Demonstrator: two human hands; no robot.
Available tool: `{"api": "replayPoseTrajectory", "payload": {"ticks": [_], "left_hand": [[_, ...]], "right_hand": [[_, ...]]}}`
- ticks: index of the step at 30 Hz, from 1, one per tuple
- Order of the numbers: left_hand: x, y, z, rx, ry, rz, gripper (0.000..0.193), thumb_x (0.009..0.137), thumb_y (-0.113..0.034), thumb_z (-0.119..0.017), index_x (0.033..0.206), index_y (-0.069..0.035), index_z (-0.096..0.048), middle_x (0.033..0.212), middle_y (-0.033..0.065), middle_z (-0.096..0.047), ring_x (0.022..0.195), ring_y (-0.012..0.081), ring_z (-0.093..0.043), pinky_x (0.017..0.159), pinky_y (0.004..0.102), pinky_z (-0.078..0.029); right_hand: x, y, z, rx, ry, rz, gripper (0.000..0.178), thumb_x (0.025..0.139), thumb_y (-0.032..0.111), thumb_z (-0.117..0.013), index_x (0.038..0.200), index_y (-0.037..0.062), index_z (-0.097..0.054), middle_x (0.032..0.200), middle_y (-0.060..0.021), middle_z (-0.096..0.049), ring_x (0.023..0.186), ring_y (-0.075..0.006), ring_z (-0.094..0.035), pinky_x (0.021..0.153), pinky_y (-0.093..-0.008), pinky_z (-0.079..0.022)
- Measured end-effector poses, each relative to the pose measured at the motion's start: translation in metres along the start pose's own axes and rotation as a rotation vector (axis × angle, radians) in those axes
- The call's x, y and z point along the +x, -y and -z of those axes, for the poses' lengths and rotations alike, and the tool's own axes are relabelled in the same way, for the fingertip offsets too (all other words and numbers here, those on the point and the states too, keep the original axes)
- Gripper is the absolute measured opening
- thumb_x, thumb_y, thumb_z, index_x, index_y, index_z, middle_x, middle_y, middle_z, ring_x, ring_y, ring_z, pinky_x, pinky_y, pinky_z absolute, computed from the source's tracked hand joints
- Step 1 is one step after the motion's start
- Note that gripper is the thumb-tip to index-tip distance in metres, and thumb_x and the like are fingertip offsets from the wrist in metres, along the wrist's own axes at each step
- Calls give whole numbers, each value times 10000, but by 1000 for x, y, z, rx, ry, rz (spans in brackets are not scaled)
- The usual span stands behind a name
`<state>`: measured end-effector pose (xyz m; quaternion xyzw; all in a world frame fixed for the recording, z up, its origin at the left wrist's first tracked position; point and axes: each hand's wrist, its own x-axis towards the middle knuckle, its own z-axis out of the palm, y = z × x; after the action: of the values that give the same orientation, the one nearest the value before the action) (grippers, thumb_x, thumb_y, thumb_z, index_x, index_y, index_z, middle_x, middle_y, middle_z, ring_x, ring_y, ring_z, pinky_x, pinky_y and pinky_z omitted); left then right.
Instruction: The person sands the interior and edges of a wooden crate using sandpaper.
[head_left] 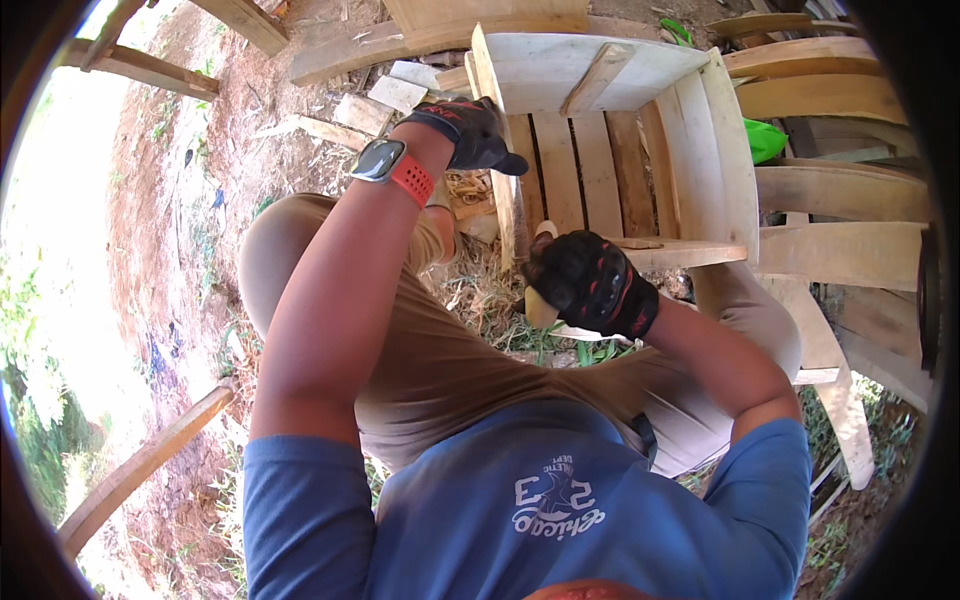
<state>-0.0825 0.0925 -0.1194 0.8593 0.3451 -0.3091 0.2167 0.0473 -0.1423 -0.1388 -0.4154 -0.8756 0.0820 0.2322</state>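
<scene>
A wooden box (735, 150) of pale boards lies between my knees, with slats across its bottom and a short batten on its far wall. My left hand (468, 132), in a black glove, is closed over the upright left side board (488, 75), its thumb reaching across the edge. At the box's near left corner, my right hand (590, 285), gloved in black with red trim, is closed around a tool with a yellowish handle (541, 308). The handle's end shows below the fist. A pale tip shows above it; the tool's kind is hidden by the fingers.
Long curved planks (830, 190) are stacked close on the right. Several wood offcuts (398, 93) lie beyond my left hand. A green plastic piece (765, 141) sits by the box's right wall. A wooden pole (145, 470) leans at lower left. Shavings and grass cover the ground below.
</scene>
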Motion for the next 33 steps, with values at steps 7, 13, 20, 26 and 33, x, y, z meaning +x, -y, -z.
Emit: {"api": "replayPoseTrajectory", "payload": {"ticks": [7, 13, 20, 26, 33], "left_hand": [[-1, 5, -3, -77, 15, -34, 1214, 767, -809, -675, 1569, 28, -315, 1250, 246, -682, 1225, 383, -632, 1025, 455, -486], [-15, 3, -9, -103, -59, -95, 1077, 802, -819, -611, 1462, 24, -488, 1242, 232, -692, 1176, 374, -658, 1006, 453, -498], [-7, 9, -24, -121, -72, -17, 931, 776, -871, -578, 1201, -59, -740, 1214, 185, -719, 1171, 350, -661, 1019, 467, -486], [-9, 11, -24, -113, -128, 21, 934, 735, -898, -591, 1110, -63, -776, 1222, 164, -722, 1156, 342, -666, 1009, 467, -493], [-11, 5, -27, -118, -176, -11, 909, 756, -877, -597, 1108, -59, -775, 1188, 153, -730, 1127, 338, -673, 997, 463, -497]], "right_hand": [[-2, 2, -3, -89, -66, 85, 325, 756, 142, -685, 1074, 81, -668, 952, -84, -660, 923, -277, -693, 692, -371, -542], [-20, -12, -9, -125, 37, 123, 349, 741, 159, -700, 1082, 93, -669, 1038, -122, -671, 926, -282, -686, 670, -374, -536], [-19, 1, -5, -179, 110, 104, 330, 748, 169, -703, 1073, 119, -680, 1059, -118, -676, 883, -263, -670, 672, -373, -531], [-21, 28, -12, -4, 159, 94, 315, 755, 199, -715, 1056, 114, -681, 1062, -152, -683, 735, -260, -665, 603, -396, -522], [-16, 23, -14, -146, 179, 33, 270, 777, 204, -703, 1034, 123, -684, 994, -167, -682, 752, -247, -678, 609, -393, -528]]}}
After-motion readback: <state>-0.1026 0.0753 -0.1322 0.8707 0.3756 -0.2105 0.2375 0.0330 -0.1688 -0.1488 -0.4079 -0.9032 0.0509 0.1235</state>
